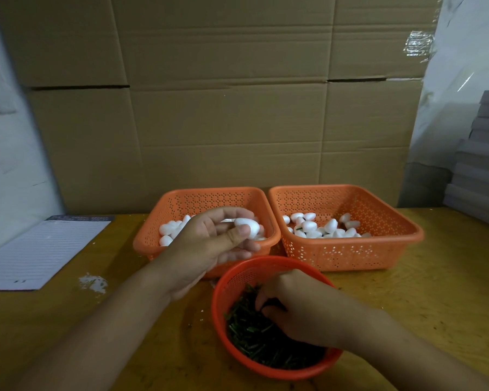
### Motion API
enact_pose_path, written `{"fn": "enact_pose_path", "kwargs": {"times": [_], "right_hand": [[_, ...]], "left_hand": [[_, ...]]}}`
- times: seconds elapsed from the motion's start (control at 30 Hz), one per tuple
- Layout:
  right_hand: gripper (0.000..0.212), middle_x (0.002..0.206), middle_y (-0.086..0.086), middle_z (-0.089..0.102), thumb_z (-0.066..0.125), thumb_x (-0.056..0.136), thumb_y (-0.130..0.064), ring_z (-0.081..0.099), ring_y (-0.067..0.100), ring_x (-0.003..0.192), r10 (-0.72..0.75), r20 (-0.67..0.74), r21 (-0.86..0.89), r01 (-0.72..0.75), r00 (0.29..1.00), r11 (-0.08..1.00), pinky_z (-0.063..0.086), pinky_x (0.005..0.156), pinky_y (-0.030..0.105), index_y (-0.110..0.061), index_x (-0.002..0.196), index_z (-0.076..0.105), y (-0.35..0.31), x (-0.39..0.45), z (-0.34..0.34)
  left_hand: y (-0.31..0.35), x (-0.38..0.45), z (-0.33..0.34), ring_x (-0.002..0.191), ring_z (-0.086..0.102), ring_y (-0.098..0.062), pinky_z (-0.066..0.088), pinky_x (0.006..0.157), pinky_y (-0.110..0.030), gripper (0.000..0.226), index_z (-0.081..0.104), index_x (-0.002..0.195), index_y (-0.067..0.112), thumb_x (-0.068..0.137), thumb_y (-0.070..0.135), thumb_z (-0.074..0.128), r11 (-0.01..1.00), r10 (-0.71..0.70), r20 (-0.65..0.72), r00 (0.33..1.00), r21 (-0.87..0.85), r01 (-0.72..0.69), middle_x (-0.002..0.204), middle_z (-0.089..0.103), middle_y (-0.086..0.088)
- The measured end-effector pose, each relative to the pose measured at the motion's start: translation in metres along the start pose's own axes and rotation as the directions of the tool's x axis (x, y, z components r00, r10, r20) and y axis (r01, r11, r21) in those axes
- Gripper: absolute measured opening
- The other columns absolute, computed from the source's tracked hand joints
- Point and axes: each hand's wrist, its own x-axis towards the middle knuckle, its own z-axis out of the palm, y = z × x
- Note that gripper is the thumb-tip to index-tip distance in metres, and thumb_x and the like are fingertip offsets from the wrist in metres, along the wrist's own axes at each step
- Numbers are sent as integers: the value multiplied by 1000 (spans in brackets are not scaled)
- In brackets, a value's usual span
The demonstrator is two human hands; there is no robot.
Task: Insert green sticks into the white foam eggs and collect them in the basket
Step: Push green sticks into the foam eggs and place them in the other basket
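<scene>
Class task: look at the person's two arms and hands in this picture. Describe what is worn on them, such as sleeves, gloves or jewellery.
Both forearms are bare as far as the frame shows; no sleeve is in view. The left hand and right hand wear no gloves. No watch, bracelet or ring can be seen on the wrists or fingers, though some fingers are partly hidden.

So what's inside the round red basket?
The round red basket holds a pile of green sticks. The right hand reaches in, covering some; whether it grips one is hidden.

Left hand (209, 244) pinching foam egg (247, 227), right hand (299, 309) among green sticks (254, 334)
</scene>
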Motion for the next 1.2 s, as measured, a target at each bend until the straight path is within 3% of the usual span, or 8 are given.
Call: {"fn": "enact_pose_path", "kwargs": {"times": [0.23,0.33,0.43,0.63,0.73,0.87,1.03,1.2], "right_hand": [[17,98,-9,65,53,98,-20,56,6,86,-18,37,4,18,999,1000,46,79,23,-20,94,70,-6,-2,-4],[23,112,-12,58,54,99,-42,51,2,99,-43,138,45,37,990,998,40,82,17,-26,112,66,-6,-2,-6],[30,124,-13,52,60,96,-44,50,6,113,-45,209,43,37,977,998,43,95,25,-34,124,61,-3,-2,-5],[22,110,-15,68,62,93,-13,56,-4,99,-33,-8,73,34,999,997,42,84,8,-28,107,72,-4,2,0],[24,108,-15,71,64,92,-10,61,-2,101,-16,-105,133,30,994,991,47,88,15,-27,105,74,-5,3,2],[16,93,-18,73,71,88,-16,63,-6,90,59,-206,235,-9,977,972,46,79,8,-29,95,76,-5,4,1],[15,79,-21,70,72,87,-15,63,-8,81,88,-222,272,-25,971,962,44,72,6,-28,81,74,-5,3,-2],[18,89,-16,71,69,90,-11,63,-9,84,114,-195,305,-50,974,951,45,72,6,-27,97,73,-5,4,1]], "left_hand": [[0,-1,4,89,73,-25,59,77,-30,23,72,105,27,86,38,66,999,-38,9,999,27,38,113,74,-13],[0,-1,4,88,73,-23,59,77,-30,23,72,104,27,84,39,67,998,-36,12,999,44,35,113,74,-11],[0,0,3,87,72,-21,58,76,-28,24,72,104,27,83,39,68,998,-34,14,999,49,33,113,74,-10],[-3,1,0,89,73,-21,58,75,-28,23,72,105,29,86,41,71,998,-22,28,999,60,20,114,74,-10],[-4,1,-1,89,73,-20,58,76,-29,25,72,105,31,83,43,71,997,-21,29,999,69,19,114,74,-10],[-4,1,-2,90,73,-21,58,78,-31,26,72,105,30,83,43,71,998,-28,29,999,62,26,116,73,-10],[-5,1,-2,90,72,-21,57,78,-29,31,69,119,22,91,34,66,997,-42,15,999,63,41,117,73,-10],[-4,1,-2,89,72,-21,57,78,-29,36,70,118,21,86,37,67,996,-45,5,999,81,44,115,73,-10]]}}
